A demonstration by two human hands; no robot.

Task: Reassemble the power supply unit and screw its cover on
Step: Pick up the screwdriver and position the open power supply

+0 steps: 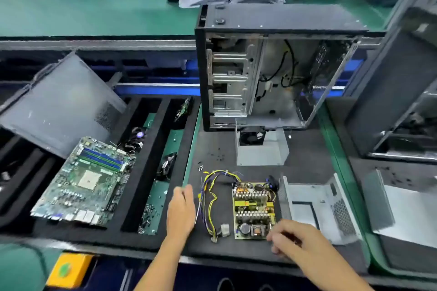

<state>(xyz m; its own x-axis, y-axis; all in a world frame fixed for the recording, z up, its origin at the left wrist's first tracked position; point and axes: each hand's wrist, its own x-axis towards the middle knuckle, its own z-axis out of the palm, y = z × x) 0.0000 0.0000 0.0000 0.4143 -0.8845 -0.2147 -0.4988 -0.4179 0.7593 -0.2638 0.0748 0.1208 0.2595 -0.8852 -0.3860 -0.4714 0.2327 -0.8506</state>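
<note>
The power supply circuit board (254, 210) lies flat on the dark mat (307, 149), its yellow and purple cable bundle (211, 196) looped to its left. The grey metal housing (316, 208) lies open just right of the board. The cover with a black fan (260, 146) stands farther back. Small black screws (217, 153) are scattered left of the cover. My left hand (181, 210) rests flat on the mat left of the cables, holding nothing. My right hand (290, 236) is curled at the board's near right corner, fingertips at its edge; something dark shows between the fingers.
An open computer case (272, 73) stands behind the mat. On the left, a foam tray (139, 172) carries a motherboard (87, 182), a grey side panel (59, 104), small fans and loose screws (149, 217). More metal cases (390, 106) stand at the right.
</note>
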